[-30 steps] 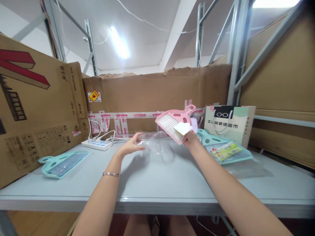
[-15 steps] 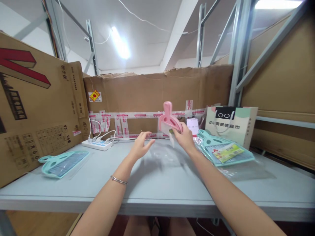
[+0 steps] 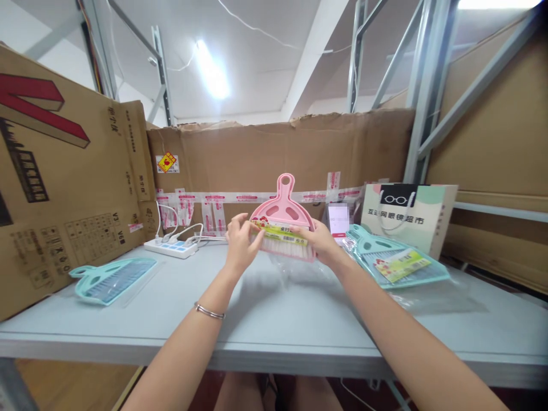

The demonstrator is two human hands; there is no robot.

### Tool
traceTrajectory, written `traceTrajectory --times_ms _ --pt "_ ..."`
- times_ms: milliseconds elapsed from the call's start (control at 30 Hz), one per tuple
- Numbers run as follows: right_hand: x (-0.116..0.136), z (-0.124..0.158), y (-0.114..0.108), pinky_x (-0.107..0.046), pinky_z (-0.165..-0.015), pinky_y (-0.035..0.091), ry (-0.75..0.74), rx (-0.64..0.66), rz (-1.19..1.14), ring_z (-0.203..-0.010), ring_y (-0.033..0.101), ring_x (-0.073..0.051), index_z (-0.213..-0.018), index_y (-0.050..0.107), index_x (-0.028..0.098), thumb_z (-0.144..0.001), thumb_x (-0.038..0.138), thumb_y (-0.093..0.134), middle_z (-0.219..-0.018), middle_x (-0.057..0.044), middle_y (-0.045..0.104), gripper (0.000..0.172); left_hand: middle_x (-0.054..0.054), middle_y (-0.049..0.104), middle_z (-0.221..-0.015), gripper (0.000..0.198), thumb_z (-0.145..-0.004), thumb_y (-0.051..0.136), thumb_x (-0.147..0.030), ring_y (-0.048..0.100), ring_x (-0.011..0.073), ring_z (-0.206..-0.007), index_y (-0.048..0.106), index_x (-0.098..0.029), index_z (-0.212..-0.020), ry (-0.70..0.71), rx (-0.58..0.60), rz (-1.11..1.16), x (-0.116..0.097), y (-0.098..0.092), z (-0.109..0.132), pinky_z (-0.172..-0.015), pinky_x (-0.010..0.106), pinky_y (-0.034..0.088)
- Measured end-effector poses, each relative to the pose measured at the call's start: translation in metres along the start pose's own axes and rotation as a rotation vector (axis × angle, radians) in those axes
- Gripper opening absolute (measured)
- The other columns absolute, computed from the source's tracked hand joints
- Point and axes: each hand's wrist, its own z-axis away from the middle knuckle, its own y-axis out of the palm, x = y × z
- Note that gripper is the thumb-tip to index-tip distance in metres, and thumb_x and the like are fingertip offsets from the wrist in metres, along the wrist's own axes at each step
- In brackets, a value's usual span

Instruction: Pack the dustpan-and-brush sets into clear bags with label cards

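Note:
A pink dustpan and brush set (image 3: pixel 284 197) is held upright above the middle of the table, its handle pointing up and its white bristles (image 3: pixel 282 248) facing me. A yellow-green card label (image 3: pixel 280 231) lies across its front. My right hand (image 3: pixel 325 244) grips the right edge, thumb over the label. At the left edge, my left hand (image 3: pixel 243 242) has its fingers bent with the tips pinched at the label's left end. A clear plastic bag (image 3: pixel 291 271) lies on the table below the set.
A turquoise dustpan and brush set (image 3: pixel 113 279) lies at left, with wrapped ones (image 3: pixel 394 257) at right. A power strip (image 3: pixel 171 246), a phone (image 3: pixel 339 220) and a paper bag (image 3: pixel 406 220) stand along the back. Cardboard boxes (image 3: pixel 265 154) border the table (image 3: pixel 274 331).
The pink set has turned from edge-on to show its labelled front. My left hand has come up to its left edge and closed its fingers there. My right hand keeps its hold.

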Motion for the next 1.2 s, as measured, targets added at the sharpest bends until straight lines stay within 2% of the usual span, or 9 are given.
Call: traceTrajectory --times_ms 133,333,467,567,733,900,1000,1100,1200 --pt "0.004 0.005 0.003 -0.031 -0.074 0.052 0.092 0.108 -0.022 -0.082 0.066 -0.021 -0.095 0.067 0.017 -0.057 0.03 0.077 -0.09 -0.005 0.071 0.042 0.014 0.043 -0.122 0.055 -0.064 0.072 -0.033 0.05 0.0234 -0.108 0.047 -0.016 -0.109 -0.249 -0.001 0.325 0.004 -0.004 -0.006 -0.091 0.039 0.039" --pt "0.01 0.007 0.002 -0.031 -0.072 0.054 0.181 0.196 -0.144 -0.085 0.066 -0.022 -0.1 0.065 0.017 -0.063 0.035 0.074 -0.095 -0.007 0.07 0.042 0.012 0.065 -0.099 0.05 -0.059 0.075 -0.041 0.062 0.0231 -0.088 0.061 -0.011 -0.097 -0.534 0.48 0.879 0.005 -0.011 -0.007 -0.079 0.035 0.047" --pt "0.01 0.008 0.012 -0.031 -0.081 0.052 0.032 0.123 -0.417 -0.104 0.059 -0.02 -0.106 0.06 0.023 -0.073 0.055 0.056 -0.11 -0.004 0.065 0.046 0.014 0.067 -0.097 0.053 -0.053 0.078 -0.04 0.063 0.0242 -0.087 0.062 -0.009 -0.093 -0.674 0.196 1.058 0.001 0.001 -0.006 -0.076 0.035 0.05" --pt "-0.001 0.01 0.029 -0.03 -0.081 0.053 0.049 0.058 -0.46 -0.104 0.059 -0.019 -0.104 0.059 0.025 -0.067 0.044 0.067 -0.111 -0.002 0.065 0.042 0.013 0.066 -0.105 0.056 -0.054 0.078 -0.039 0.063 0.0237 -0.092 0.06 -0.012 -0.1 -0.634 0.046 1.136 -0.006 0.013 -0.002 -0.079 0.034 0.05" --pt "-0.024 0.006 0.044 -0.028 -0.071 0.056 0.158 -0.17 -0.485 -0.084 0.066 -0.018 -0.09 0.062 0.021 -0.062 0.02 0.071 -0.091 -0.001 0.071 0.029 0.011 0.064 -0.109 0.056 -0.059 0.076 -0.036 0.061 0.0215 -0.094 0.056 -0.014 -0.106 -0.514 0.09 1.12 -0.015 0.023 0.004 -0.083 0.034 0.049" --pt "-0.028 -0.008 0.019 -0.026 -0.064 0.058 0.105 -0.35 -0.539 -0.076 0.067 -0.016 -0.086 0.062 0.021 -0.063 0.011 0.068 -0.08 0.002 0.071 0.025 0.011 0.063 -0.1 0.042 -0.08 0.049 -0.048 0.061 0.0212 -0.089 0.054 -0.016 -0.107 -0.608 0.246 0.908 0.003 0.018 -0.005 -0.075 0.037 0.05" --pt "-0.025 -0.019 -0.006 -0.027 -0.066 0.058 0.005 -0.47 -0.553 -0.079 0.067 -0.015 -0.086 0.061 0.022 -0.064 0.01 0.067 -0.08 0.003 0.071 0.025 0.012 0.057 -0.11 0.042 -0.077 0.054 -0.029 0.053 0.0248 -0.105 0.051 -0.021 -0.118 -0.326 0.324 0.491 0.02 0.015 -0.001 -0.09 0.045 0.041" --pt "-0.023 -0.026 -0.026 -0.026 -0.067 0.058 -0.069 -0.557 -0.542 -0.078 0.067 -0.014 -0.086 0.06 0.021 -0.064 0.011 0.068 -0.079 0.003 0.071 0.026 0.01 0.04 -0.134 0.072 -0.061 0.065 -0.012 0.034 0.0307 -0.124 0.045 -0.03 -0.127 0.09 0.567 0.167 0.022 0.022 0.012 -0.1 0.053 0.028" --pt "-0.019 -0.028 -0.035 -0.024 -0.068 0.058 -0.091 -0.603 -0.554 -0.075 0.067 -0.013 -0.087 0.06 0.021 -0.065 0.009 0.067 -0.079 0.004 0.071 0.026 0.007 0.042 -0.134 0.046 -0.065 0.059 -0.008 0.035 0.0288 -0.124 0.063 -0.03 -0.105 0.316 0.694 0.076 0.015 0.034 0.018 -0.1 0.051 0.029"
